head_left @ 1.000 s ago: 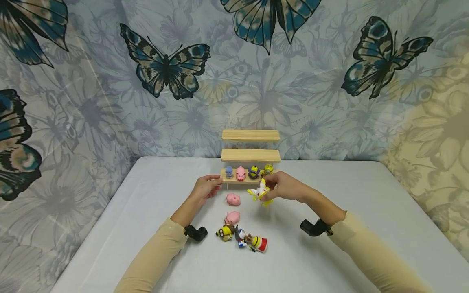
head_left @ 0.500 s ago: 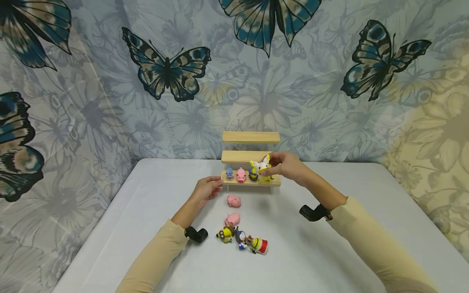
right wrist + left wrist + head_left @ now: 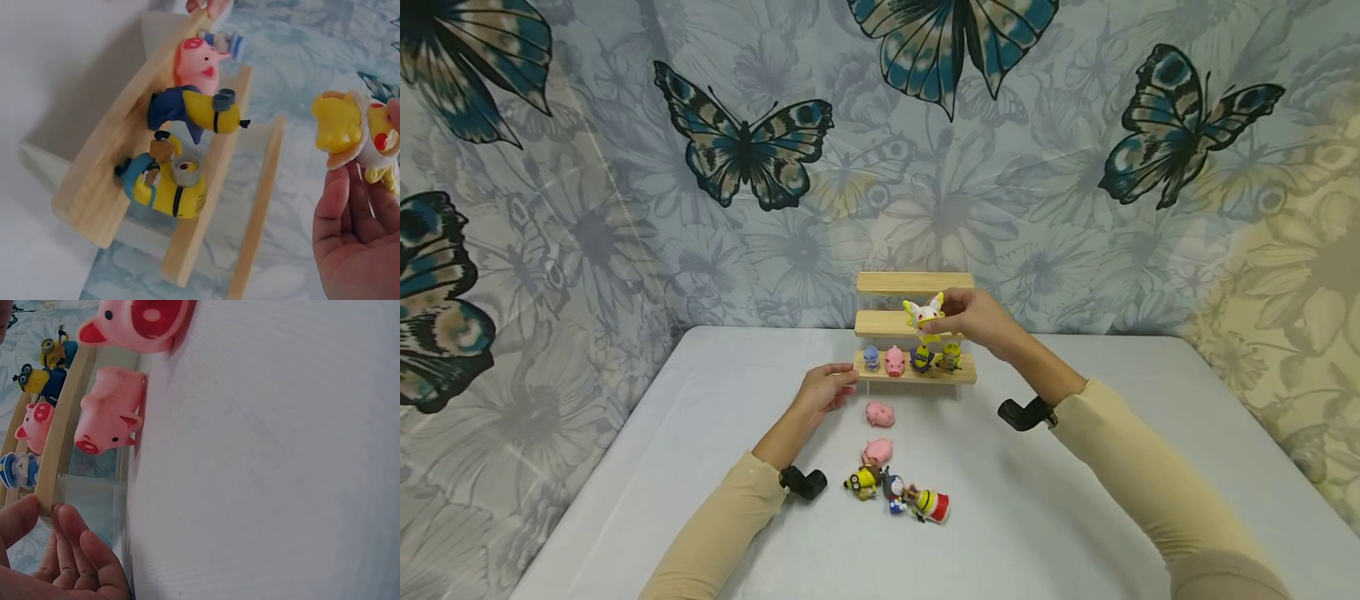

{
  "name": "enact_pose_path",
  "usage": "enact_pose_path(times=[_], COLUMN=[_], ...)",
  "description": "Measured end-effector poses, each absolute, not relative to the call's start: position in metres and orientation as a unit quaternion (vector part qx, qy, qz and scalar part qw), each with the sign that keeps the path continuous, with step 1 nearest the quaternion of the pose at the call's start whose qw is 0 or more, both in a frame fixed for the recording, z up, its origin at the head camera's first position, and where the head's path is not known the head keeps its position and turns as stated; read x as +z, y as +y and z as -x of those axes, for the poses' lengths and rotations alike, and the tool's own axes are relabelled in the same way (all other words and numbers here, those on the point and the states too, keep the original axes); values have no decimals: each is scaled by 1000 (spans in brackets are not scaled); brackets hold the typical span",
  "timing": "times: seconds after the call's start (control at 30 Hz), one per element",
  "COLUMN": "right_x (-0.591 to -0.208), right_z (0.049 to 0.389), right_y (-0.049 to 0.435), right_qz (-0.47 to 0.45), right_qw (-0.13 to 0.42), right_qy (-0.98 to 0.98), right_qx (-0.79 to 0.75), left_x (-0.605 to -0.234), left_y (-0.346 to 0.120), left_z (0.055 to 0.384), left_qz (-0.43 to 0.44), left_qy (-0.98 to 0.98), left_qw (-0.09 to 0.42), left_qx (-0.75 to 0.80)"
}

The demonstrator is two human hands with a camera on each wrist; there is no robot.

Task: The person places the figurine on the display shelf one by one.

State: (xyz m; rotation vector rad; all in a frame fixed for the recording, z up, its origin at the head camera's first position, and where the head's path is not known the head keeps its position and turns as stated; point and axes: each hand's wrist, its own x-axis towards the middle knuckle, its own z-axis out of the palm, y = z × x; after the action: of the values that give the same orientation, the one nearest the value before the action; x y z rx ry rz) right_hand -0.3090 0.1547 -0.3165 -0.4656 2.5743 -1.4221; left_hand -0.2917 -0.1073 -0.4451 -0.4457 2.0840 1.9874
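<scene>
Right hand (image 3: 981,321) is pinching a white-and-yellow plastic figurine with big pointed ears (image 3: 924,314) between thumb and fingers. In the head view the figurine is overlapping the middle tier; the right wrist view is showing it apart from the planks.

Left hand (image 3: 822,392) is pinching the left end of the bottom plank of a three-tier pale wooden shelf (image 3: 915,283), thumb on one face, fingertips on the other.

Bottom tier, left to right: a small blue-and-white figure (image 3: 871,358), a pink pig with a red snout (image 3: 895,362), a yellow goggled figure in dark blue (image 3: 922,358) and a yellow figure with a blue cap (image 3: 951,357) are standing in a row.

On the white-covered table (image 3: 1015,533), two pink pigs (image 3: 880,414) are resting in front of the shelf. Nearer the person, a yellow-and-brown goggled figure (image 3: 863,481), a blue-and-white figure with a round face (image 3: 894,490) and a red, yellow and white figure (image 3: 932,505) are lying clustered.
</scene>
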Motion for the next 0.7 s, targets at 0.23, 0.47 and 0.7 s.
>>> enact_pose_path(times=[0.23,0.47,0.7], right_x=[-320,-329,-338], right_z=[322,334,347], right_y=[137,120,104], right_qz=[159,149,128], right_qw=[73,69,59], right_qy=[856,849,839], right_qx=[-487,-503,-525], left_x=[-445,-445,-446], left_y=[-108,-107,-108], left_z=[293,293,293], left_qz=[153,155,153], left_qy=[713,714,711], left_qw=[115,117,118], left_qx=[675,673,676])
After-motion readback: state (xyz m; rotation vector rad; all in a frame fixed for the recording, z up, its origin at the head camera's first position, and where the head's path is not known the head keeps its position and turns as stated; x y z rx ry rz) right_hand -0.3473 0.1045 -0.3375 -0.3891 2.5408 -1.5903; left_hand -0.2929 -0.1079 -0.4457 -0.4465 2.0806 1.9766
